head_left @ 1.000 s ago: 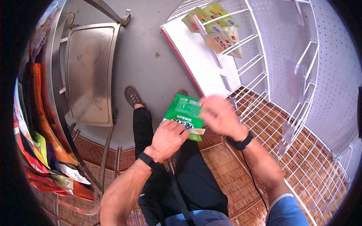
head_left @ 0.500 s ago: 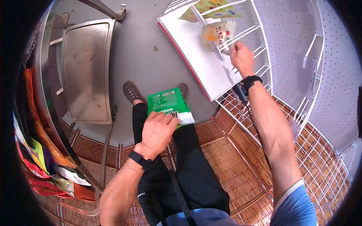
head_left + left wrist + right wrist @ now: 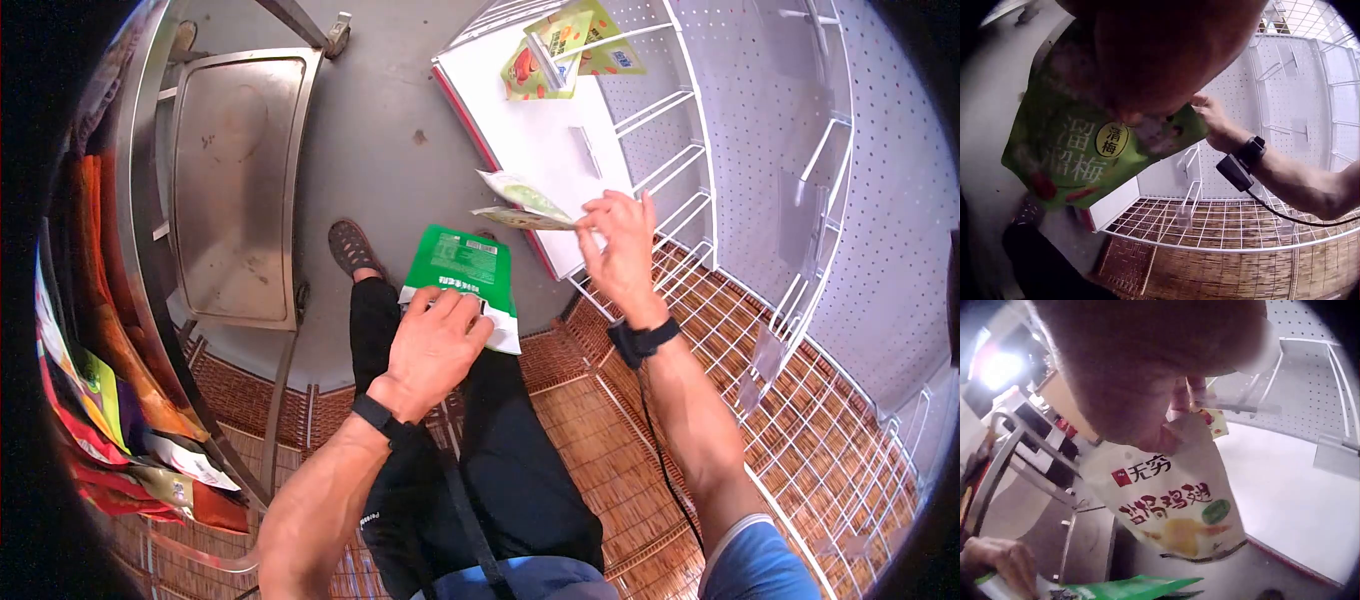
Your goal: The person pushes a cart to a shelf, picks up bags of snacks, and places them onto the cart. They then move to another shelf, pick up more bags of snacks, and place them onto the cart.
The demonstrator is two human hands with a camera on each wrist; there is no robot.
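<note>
My left hand [image 3: 440,340] grips green snack bags [image 3: 455,262] by one end, above my legs. In the left wrist view a plum snack bag [image 3: 1079,150] from this bundle faces the camera, its upper part hidden behind the hand. My right hand [image 3: 620,245] pinches the top edge of a cream chicken-wing snack bag [image 3: 1179,494], which hangs below the fingers in the right wrist view. From the head it shows nearly edge-on, as two thin flaps, near the white shelf's front corner.
Light green bags [image 3: 605,45] hang on a rack hook over the white shelf [image 3: 540,140]. White wire racks [image 3: 760,420] and a pegboard [image 3: 770,130] stand at right. A metal cart [image 3: 240,190] is at left, by colourful packets [image 3: 110,400].
My right hand reached to the rack, took hold of the cream bag from its hook and drew it back toward me. The left hand kept its green bags, shifting slightly.
</note>
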